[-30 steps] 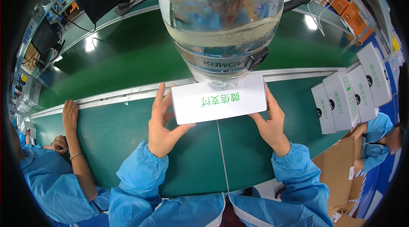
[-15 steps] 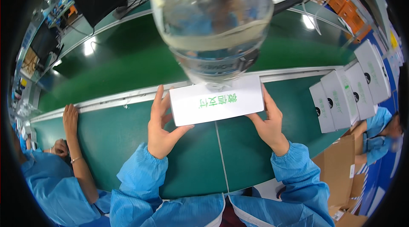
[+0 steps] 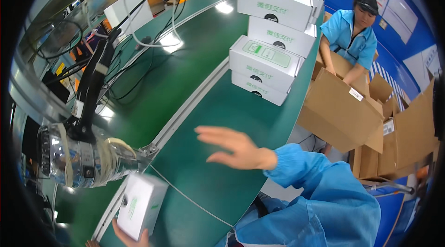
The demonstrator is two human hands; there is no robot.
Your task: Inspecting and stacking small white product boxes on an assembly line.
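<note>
Fingers on the right hand are hovering loosely spread over the green worktop, holding zip. Left hand, partly cut off, is gripping the near end of a white printed carton, down by the metal rail; can't tell if it's touching down. Some clear tape-wrapped bottle is looming just beside it. Farther along, more white cartons are sitting stacked, and a blue-clad co-worker is working both hands at an open cardboard box.
</note>
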